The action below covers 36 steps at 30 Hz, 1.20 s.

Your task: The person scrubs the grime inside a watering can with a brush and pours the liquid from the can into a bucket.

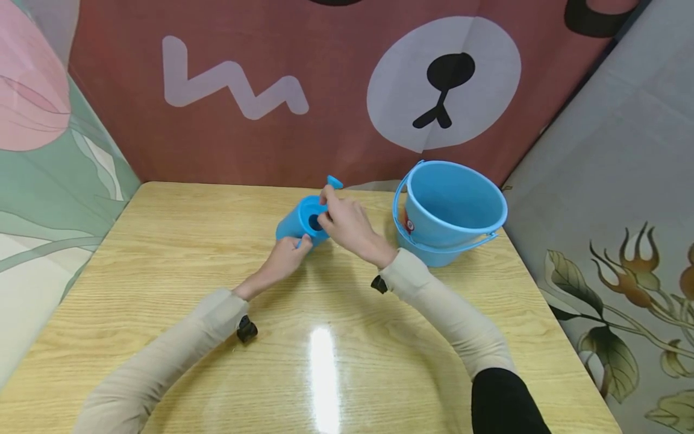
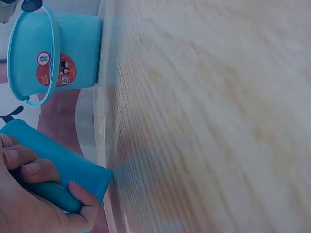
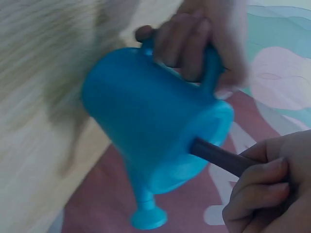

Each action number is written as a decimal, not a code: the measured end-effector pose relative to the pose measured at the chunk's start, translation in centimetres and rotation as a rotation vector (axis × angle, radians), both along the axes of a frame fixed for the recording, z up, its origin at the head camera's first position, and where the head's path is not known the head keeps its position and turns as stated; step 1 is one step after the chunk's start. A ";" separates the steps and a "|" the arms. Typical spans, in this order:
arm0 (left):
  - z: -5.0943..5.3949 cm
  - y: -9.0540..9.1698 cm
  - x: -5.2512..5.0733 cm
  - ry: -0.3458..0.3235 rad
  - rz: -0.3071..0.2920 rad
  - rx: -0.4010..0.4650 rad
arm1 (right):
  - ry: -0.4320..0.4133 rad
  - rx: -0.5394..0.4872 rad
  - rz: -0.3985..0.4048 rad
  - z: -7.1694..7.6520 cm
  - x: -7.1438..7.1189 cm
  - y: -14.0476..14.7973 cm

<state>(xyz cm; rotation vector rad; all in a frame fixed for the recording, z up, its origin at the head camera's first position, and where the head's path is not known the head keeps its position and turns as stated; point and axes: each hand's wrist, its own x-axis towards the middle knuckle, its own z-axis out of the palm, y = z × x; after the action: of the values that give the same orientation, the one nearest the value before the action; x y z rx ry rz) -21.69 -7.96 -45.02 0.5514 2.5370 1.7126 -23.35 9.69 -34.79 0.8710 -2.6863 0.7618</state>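
A red cloth (image 1: 244, 141) with a bear's muzzle on it hangs behind the wooden table (image 1: 206, 235). Near the table's far right corner stands a blue bucket (image 1: 434, 226), upright, its thin handle lowered against the side. The blue watering can (image 1: 293, 228) is left of the bucket and apart from it, over the far part of the table; it is tilted, mouth toward the person, and whether its base touches the wood I cannot tell. Both hands are at the can, in pale sleeves. The right hand (image 1: 349, 226) is at the can's mouth, and the right wrist view shows its fingers curled in and clamped round a dark stick (image 3: 221, 157), with no gap between fingers and stick. The left hand (image 1: 284, 259) is on the near side of the can, its fingers bent through the can's grip (image 2: 56, 194) and closed around it, the thumb lying near the rim. In the left wrist view these fingertips sit close to one another except the lowest, which is a little apart at the grip's lower end. The stick's far end meets the can's mouth; how deep it reaches is hidden. Smallest is the blue sprinkler head (image 1: 334, 182), just beyond the right fingers.
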 end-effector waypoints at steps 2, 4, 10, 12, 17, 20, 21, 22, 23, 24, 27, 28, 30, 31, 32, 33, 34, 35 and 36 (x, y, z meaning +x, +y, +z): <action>0.0 0.1 0.0 -0.001 -0.007 -0.019 | 0.019 0.011 -0.016 0.2 0.2 0.0; 0.0 0.2 0.0 -0.001 -0.004 -0.032 | 0.062 0.035 -0.041 0.3 0.3 -0.1; 0.1 0.1 -0.2 0.001 -0.013 -0.010 | 0.117 0.129 -0.099 -0.4 0.2 -0.5; 0.0 0.1 -0.1 -0.003 -0.021 -0.007 | 0.110 0.143 -0.098 -0.4 0.3 -0.5; 0.1 0.2 0.1 0.008 -0.015 -0.027 | 0.117 0.131 -0.066 0.4 0.9 -0.4; 0.1 0.2 0.1 0.028 -0.012 -0.043 | 0.105 0.137 -0.070 0.4 0.9 -0.2; 0.1 0.2 0.1 0.034 -0.010 -0.047 | 0.094 0.141 -0.078 0.3 0.8 -0.1; 0.2 0.3 0.1 0.038 -0.007 -0.052 | 0.083 0.145 -0.086 0.1 0.7 -0.1; 0.2 0.3 0.1 0.043 -0.006 -0.055 | 0.073 0.147 -0.090 0.0 0.7 0.0; 0.2 0.3 0.1 0.047 -0.002 -0.059 | 0.062 0.148 -0.092 -0.1 0.6 0.1; 0.1 0.4 0.1 0.048 0.008 -0.063 | 0.027 0.135 -0.075 0.0 0.6 0.3; 0.0 0.5 0.2 0.046 0.006 -0.063 | 0.018 0.129 -0.064 0.2 0.7 0.4; 0.0 0.5 0.4 0.038 -0.005 -0.057 | 0.000 0.117 -0.044 0.5 0.9 0.5; 0.0 0.5 0.4 0.033 -0.010 -0.054 | -0.010 0.109 -0.039 0.6 1.0 0.5; 0.0 0.5 0.4 0.032 -0.015 -0.053 | -0.021 0.099 -0.039 0.7 1.0 0.6; 0.0 0.5 0.4 0.032 -0.016 -0.050 | -0.031 0.095 -0.042 0.7 1.0 0.7; 0.1 0.5 0.4 0.035 -0.013 -0.053 | -0.042 0.089 -0.047 0.6 0.9 0.7; 0.2 0.5 0.3 0.041 -0.008 -0.058 | -0.055 0.085 -0.056 0.5 0.7 0.7; 0.3 0.6 0.2 0.047 -0.003 -0.065 | -0.066 0.083 -0.065 0.4 0.6 0.8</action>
<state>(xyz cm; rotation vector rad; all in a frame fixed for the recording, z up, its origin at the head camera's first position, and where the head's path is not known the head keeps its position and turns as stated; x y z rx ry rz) -21.49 -7.41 -44.70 0.5984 2.6113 1.6291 -22.78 10.48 -34.35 0.7860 -2.8068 0.6806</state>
